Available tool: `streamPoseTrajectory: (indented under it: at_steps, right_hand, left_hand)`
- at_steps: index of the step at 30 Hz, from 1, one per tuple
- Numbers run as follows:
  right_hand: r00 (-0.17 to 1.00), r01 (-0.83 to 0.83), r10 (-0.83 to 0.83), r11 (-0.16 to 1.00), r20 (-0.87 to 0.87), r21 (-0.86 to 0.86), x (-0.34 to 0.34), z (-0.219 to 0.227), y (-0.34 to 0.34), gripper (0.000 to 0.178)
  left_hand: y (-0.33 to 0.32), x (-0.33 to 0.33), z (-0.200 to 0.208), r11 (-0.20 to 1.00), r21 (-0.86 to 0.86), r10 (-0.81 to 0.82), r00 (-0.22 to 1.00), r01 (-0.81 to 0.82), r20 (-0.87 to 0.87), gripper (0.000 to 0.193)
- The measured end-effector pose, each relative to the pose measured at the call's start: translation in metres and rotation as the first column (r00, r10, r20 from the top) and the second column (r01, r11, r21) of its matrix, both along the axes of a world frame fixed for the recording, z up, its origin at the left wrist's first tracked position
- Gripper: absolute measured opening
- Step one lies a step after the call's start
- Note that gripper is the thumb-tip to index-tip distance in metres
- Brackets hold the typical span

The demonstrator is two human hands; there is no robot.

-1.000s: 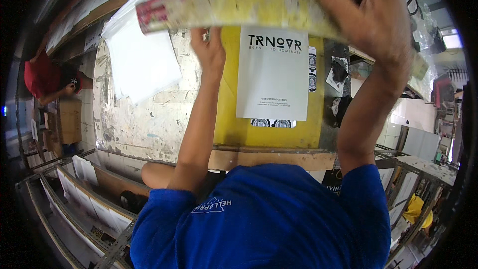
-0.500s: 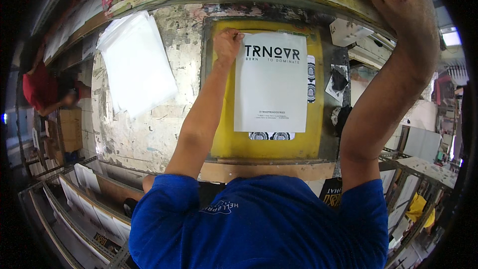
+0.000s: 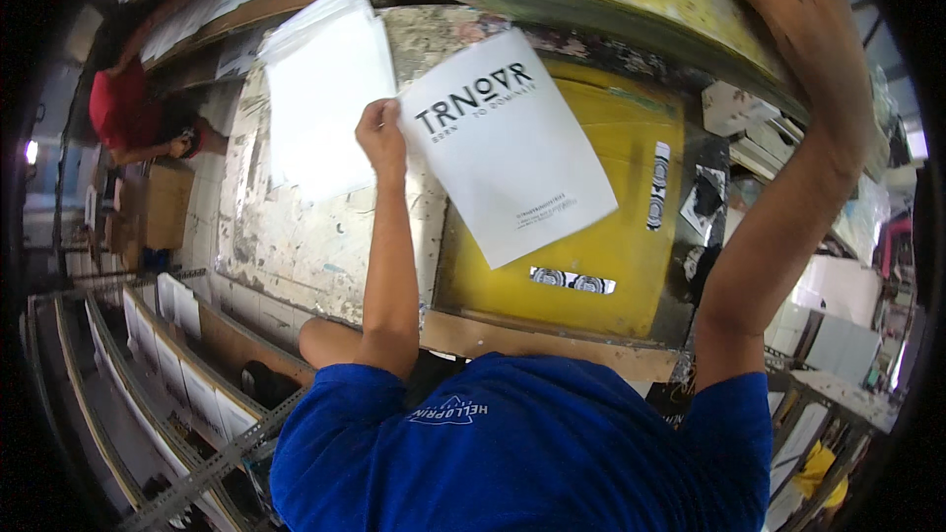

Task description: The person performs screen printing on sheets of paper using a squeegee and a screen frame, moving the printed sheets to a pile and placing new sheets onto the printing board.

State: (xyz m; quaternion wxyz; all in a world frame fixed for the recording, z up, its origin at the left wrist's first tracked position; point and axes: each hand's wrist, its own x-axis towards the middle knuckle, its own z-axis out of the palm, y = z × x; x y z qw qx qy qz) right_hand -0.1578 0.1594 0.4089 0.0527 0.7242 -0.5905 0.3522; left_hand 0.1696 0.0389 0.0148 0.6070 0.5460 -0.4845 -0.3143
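My left hand (image 3: 381, 138) pinches the upper left corner of a white printed sheet (image 3: 517, 163) with black lettering. Tilted, the sheet hangs partly over a yellow board (image 3: 621, 305) and partly past its left side. High at the right, my right hand (image 3: 788, 15) grips the edge of a raised, yellow-stained screen frame (image 3: 601, 0); some of its fingers are hidden. Two patterned black-and-white strips lie on the board: an upright strip (image 3: 658, 187) at the right and a level strip (image 3: 572, 281) near the front.
A stack of white sheets (image 3: 330, 99) rests on the paint-spotted table (image 3: 286, 246) at left. A white box (image 3: 734, 108) stands right of the board. A person in a red shirt (image 3: 123, 108) is at far left. Slotted racks (image 3: 177, 365) stand at lower left.
My left hand has drawn the sheet left and turned it, uncovering more of the yellow board and both strips. The view has shifted too, bringing my right hand into sight on the frame.
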Motion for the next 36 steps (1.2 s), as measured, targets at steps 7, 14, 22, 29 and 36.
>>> streamPoseTrajectory:
  at_steps: [7,14,22,29,36]
  right_hand:
    - [0.997,0.063,-0.063,0.998,-0.037,0.014,-0.063,-0.028,-0.013,0.041]
    - [0.99,-0.143,0.14,0.981,0.031,0.129,-0.075,-0.032,-0.018,0.039]
    - [0.984,-0.157,0.139,0.971,0.113,0.18,-0.072,-0.031,-0.012,0.039]
    - [0.991,-0.135,0.132,0.981,0.026,0.138,-0.094,-0.037,-0.011,0.038]
    - [0.968,-0.227,0.206,0.961,0.144,0.155,-0.078,-0.033,-0.011,0.039]
  left_hand:
    - [0.033,0.181,-0.007,0.927,-0.003,0.372,0.923,-0.374,-0.096,0.008]
    - [0.072,0.318,-0.016,0.806,0.064,0.588,0.809,-0.588,0.027,0.01]
    - [0.067,0.347,0.011,0.403,0.013,0.779,0.35,-0.915,0.521,0.059]
    - [0.048,0.096,0.001,0.993,-0.111,0.113,0.359,-0.027,0.926,0.049]
    - [0.074,0.035,-0.032,1.0,-0.005,0.017,0.546,-0.023,0.838,0.012]
